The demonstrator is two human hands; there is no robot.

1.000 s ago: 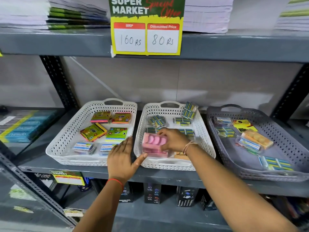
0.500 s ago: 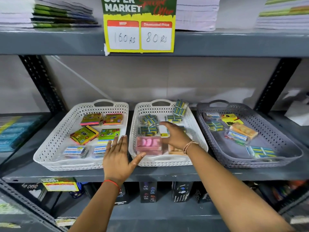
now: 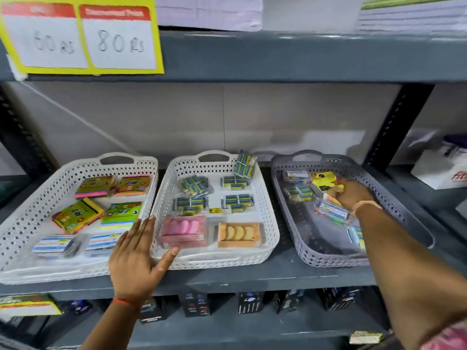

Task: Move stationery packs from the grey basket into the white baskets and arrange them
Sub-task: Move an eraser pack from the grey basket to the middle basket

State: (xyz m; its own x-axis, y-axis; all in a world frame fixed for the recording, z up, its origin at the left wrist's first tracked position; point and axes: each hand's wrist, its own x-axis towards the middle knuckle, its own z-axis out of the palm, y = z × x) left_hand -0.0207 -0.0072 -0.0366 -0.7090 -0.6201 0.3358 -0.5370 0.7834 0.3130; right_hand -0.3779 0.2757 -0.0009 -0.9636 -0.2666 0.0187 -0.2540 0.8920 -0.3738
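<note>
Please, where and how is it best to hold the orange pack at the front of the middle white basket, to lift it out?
Probably by its two short ends, coming from above. The orange pack lies flat, long side left to right, in the middle white basket. Its front edge sits near the basket wall, while the pink pack leaves a gap on its left for a finger.

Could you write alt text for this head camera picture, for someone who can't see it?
A person's right hand reaches into a grey perforated plastic basket of small stationery packs on a dark metal shelf. The open left hand rests where two white perforated plastic baskets meet, the left one and the middle one, both holding arranged packs.
</note>
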